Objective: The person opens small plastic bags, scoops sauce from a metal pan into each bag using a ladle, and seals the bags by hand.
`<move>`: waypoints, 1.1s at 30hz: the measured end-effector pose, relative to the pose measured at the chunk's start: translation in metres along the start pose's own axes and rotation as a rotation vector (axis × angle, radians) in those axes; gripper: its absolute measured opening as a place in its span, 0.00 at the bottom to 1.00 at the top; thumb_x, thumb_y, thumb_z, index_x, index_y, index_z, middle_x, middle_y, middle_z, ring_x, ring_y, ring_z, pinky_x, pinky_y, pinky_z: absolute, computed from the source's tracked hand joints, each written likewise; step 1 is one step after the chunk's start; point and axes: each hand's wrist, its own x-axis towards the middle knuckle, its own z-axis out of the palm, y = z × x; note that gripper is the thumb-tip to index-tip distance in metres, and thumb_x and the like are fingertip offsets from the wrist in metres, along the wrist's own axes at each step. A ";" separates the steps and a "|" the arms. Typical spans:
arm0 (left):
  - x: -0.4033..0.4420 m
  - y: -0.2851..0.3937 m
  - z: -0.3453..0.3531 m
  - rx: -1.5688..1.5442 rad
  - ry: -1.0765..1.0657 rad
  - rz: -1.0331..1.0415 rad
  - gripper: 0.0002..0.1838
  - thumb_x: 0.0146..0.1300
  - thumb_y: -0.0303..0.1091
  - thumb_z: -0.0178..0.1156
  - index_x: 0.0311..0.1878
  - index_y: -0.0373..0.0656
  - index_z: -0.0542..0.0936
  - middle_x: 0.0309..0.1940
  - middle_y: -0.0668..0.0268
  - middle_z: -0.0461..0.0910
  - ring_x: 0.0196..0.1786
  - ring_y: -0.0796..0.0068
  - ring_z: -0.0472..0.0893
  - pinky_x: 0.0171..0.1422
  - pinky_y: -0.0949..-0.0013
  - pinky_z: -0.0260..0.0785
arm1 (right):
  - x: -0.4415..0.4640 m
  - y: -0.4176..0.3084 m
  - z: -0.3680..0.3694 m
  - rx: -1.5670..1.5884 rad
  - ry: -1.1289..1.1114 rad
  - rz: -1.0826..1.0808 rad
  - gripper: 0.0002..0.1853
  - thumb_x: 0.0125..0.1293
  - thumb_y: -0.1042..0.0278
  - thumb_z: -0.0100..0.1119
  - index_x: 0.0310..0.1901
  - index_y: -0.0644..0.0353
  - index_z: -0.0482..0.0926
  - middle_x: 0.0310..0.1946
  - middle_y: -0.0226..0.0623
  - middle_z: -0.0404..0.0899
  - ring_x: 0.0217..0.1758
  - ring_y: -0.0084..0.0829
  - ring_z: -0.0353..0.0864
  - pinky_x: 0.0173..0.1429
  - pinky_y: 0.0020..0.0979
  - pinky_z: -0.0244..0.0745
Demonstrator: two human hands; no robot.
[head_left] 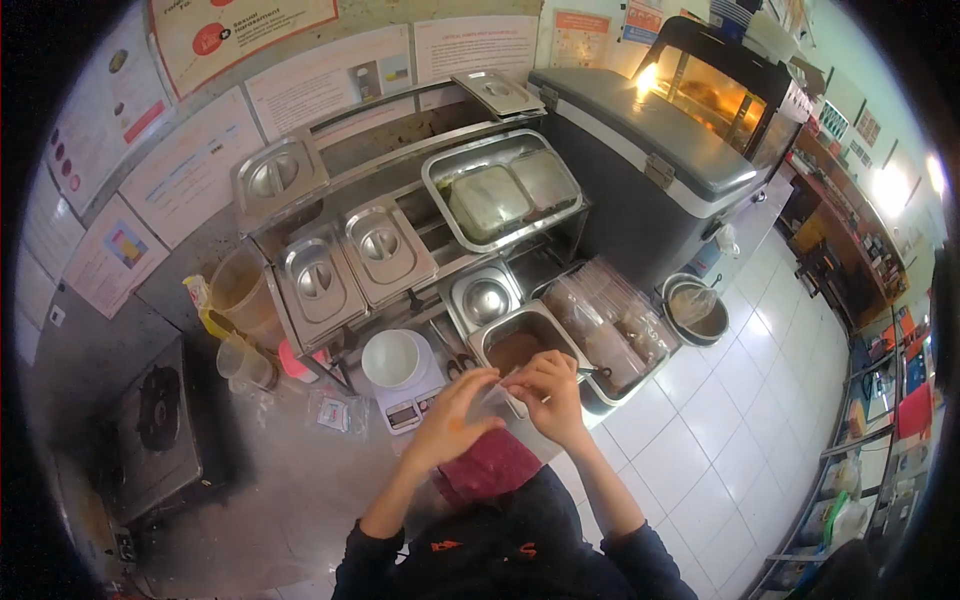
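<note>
My left hand [452, 425] is half curled, with a gap between its thumb and fingers. Its fingertips come close to a thin, clear piece of plastic [494, 398], perhaps a small bag. The fingers of my right hand [550, 393] are pinched together at the plastic's upper right edge. Just beyond both hands is a steel pan [484, 343] of brown powder or paste, partly hidden by my right hand. A dark red cloth [490, 466] lies below the plastic, close to my body.
A white bowl [392, 358] sits on a kitchen scale [428, 380] to the left. Lidded steel pans [385, 245] fill the rack behind. Packed plastic bags [610, 325] lie in a tray to the right. A black stove [160, 430] stands far left.
</note>
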 end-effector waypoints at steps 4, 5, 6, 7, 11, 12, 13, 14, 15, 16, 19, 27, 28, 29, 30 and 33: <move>-0.015 -0.011 0.000 -0.011 0.116 -0.148 0.11 0.53 0.25 0.61 0.40 0.35 0.77 0.36 0.59 0.78 0.41 0.66 0.79 0.45 0.68 0.68 | 0.000 0.009 -0.002 0.243 0.000 0.236 0.02 0.52 0.76 0.62 0.29 0.60 0.80 0.26 0.33 0.77 0.32 0.28 0.77 0.41 0.28 0.70; -0.017 -0.014 -0.002 -0.019 0.165 -0.181 0.10 0.52 0.23 0.61 0.39 0.33 0.77 0.31 0.59 0.79 0.35 0.68 0.81 0.41 0.72 0.70 | -0.001 0.012 -0.001 0.242 -0.001 0.232 0.02 0.52 0.76 0.62 0.29 0.60 0.80 0.26 0.33 0.77 0.32 0.28 0.77 0.41 0.28 0.70; -0.018 -0.015 -0.002 -0.019 0.168 -0.179 0.10 0.52 0.23 0.61 0.39 0.33 0.77 0.31 0.59 0.79 0.35 0.68 0.81 0.41 0.72 0.70 | -0.002 0.016 0.000 0.502 -0.023 0.317 0.02 0.55 0.76 0.60 0.31 0.62 0.77 0.26 0.33 0.77 0.33 0.27 0.77 0.38 0.28 0.71; -0.019 -0.016 -0.003 -0.035 0.237 -0.166 0.09 0.52 0.22 0.61 0.38 0.33 0.78 0.29 0.61 0.79 0.34 0.72 0.81 0.39 0.73 0.70 | -0.002 0.019 0.001 0.763 -0.046 0.400 0.03 0.59 0.76 0.57 0.33 0.63 0.74 0.27 0.34 0.78 0.34 0.27 0.78 0.36 0.27 0.72; -0.018 -0.011 -0.003 -0.114 0.457 -0.193 0.07 0.52 0.20 0.61 0.36 0.34 0.79 0.28 0.62 0.81 0.33 0.77 0.81 0.37 0.76 0.71 | 0.000 0.023 0.003 0.864 -0.103 0.490 0.04 0.62 0.75 0.54 0.35 0.63 0.70 0.28 0.35 0.77 0.34 0.28 0.79 0.39 0.28 0.75; -0.017 -0.009 -0.003 -0.114 0.459 -0.196 0.07 0.52 0.20 0.61 0.36 0.34 0.79 0.28 0.62 0.81 0.33 0.77 0.81 0.37 0.76 0.71 | 0.000 0.024 0.005 0.889 -0.074 0.507 0.03 0.63 0.76 0.53 0.35 0.63 0.69 0.29 0.35 0.76 0.33 0.27 0.79 0.39 0.28 0.76; -0.015 -0.005 -0.003 -0.177 0.458 -0.240 0.06 0.52 0.20 0.61 0.34 0.34 0.79 0.28 0.63 0.81 0.32 0.77 0.81 0.37 0.77 0.71 | 0.000 0.024 0.006 0.913 -0.045 0.524 0.03 0.63 0.76 0.52 0.34 0.63 0.68 0.30 0.36 0.76 0.32 0.27 0.79 0.40 0.28 0.77; -0.014 -0.004 -0.004 -0.241 0.456 -0.284 0.05 0.52 0.20 0.61 0.33 0.34 0.79 0.27 0.63 0.81 0.31 0.77 0.81 0.36 0.77 0.72 | -0.001 0.025 0.007 0.914 -0.048 0.525 0.03 0.63 0.76 0.52 0.34 0.63 0.68 0.30 0.36 0.76 0.32 0.27 0.79 0.40 0.28 0.77; -0.017 -0.009 -0.004 -0.241 0.459 -0.285 0.05 0.52 0.20 0.61 0.33 0.34 0.79 0.27 0.63 0.81 0.31 0.77 0.81 0.36 0.77 0.72 | -0.001 0.027 0.009 0.934 -0.056 0.519 0.03 0.63 0.77 0.51 0.34 0.62 0.68 0.31 0.36 0.76 0.33 0.27 0.79 0.41 0.29 0.78; -0.019 -0.015 -0.005 -0.185 0.443 -0.252 0.05 0.52 0.19 0.61 0.33 0.33 0.79 0.27 0.63 0.81 0.31 0.77 0.81 0.36 0.77 0.71 | -0.002 0.028 0.010 0.955 -0.062 0.513 0.03 0.64 0.77 0.50 0.33 0.62 0.68 0.31 0.36 0.75 0.33 0.27 0.79 0.42 0.30 0.79; -0.022 -0.015 -0.012 -0.120 0.439 -0.194 0.04 0.51 0.19 0.61 0.32 0.34 0.79 0.26 0.64 0.81 0.30 0.78 0.81 0.34 0.78 0.71 | -0.005 0.031 0.009 0.938 -0.079 0.529 0.03 0.64 0.77 0.50 0.33 0.62 0.67 0.33 0.36 0.75 0.35 0.27 0.79 0.41 0.30 0.78; -0.016 -0.028 -0.038 -0.501 0.251 -0.411 0.10 0.59 0.28 0.58 0.44 0.37 0.79 0.38 0.66 0.80 0.43 0.80 0.77 0.47 0.75 0.68 | -0.021 0.027 0.009 0.674 -0.170 0.275 0.03 0.59 0.82 0.52 0.33 0.64 0.69 0.40 0.41 0.77 0.38 0.29 0.78 0.44 0.29 0.75; -0.014 -0.034 -0.031 -0.680 0.024 -0.540 0.13 0.61 0.30 0.57 0.48 0.37 0.77 0.41 0.66 0.79 0.46 0.79 0.76 0.51 0.75 0.66 | -0.022 0.018 0.010 0.530 -0.322 0.199 0.04 0.58 0.83 0.52 0.33 0.64 0.70 0.41 0.41 0.77 0.40 0.28 0.78 0.44 0.28 0.75; -0.013 -0.039 -0.024 -0.852 -0.211 -0.665 0.16 0.62 0.33 0.56 0.52 0.37 0.75 0.44 0.66 0.78 0.50 0.78 0.74 0.54 0.74 0.64 | -0.024 0.010 0.012 0.528 -0.317 0.201 0.04 0.58 0.83 0.52 0.33 0.64 0.70 0.41 0.41 0.77 0.40 0.28 0.78 0.44 0.28 0.75; -0.017 -0.044 -0.018 -0.853 -0.217 -0.664 0.16 0.62 0.33 0.56 0.52 0.37 0.75 0.44 0.66 0.78 0.50 0.78 0.74 0.54 0.74 0.64 | -0.026 0.003 0.015 0.528 -0.412 0.214 0.04 0.56 0.82 0.54 0.33 0.64 0.72 0.40 0.40 0.77 0.42 0.29 0.77 0.46 0.30 0.73; -0.022 -0.047 -0.010 -0.803 -0.427 -0.747 0.18 0.61 0.30 0.56 0.55 0.36 0.74 0.46 0.67 0.78 0.51 0.76 0.74 0.56 0.73 0.64 | -0.024 0.006 0.011 0.427 -0.427 0.062 0.05 0.53 0.79 0.58 0.32 0.62 0.75 0.39 0.38 0.78 0.46 0.32 0.75 0.51 0.33 0.69</move>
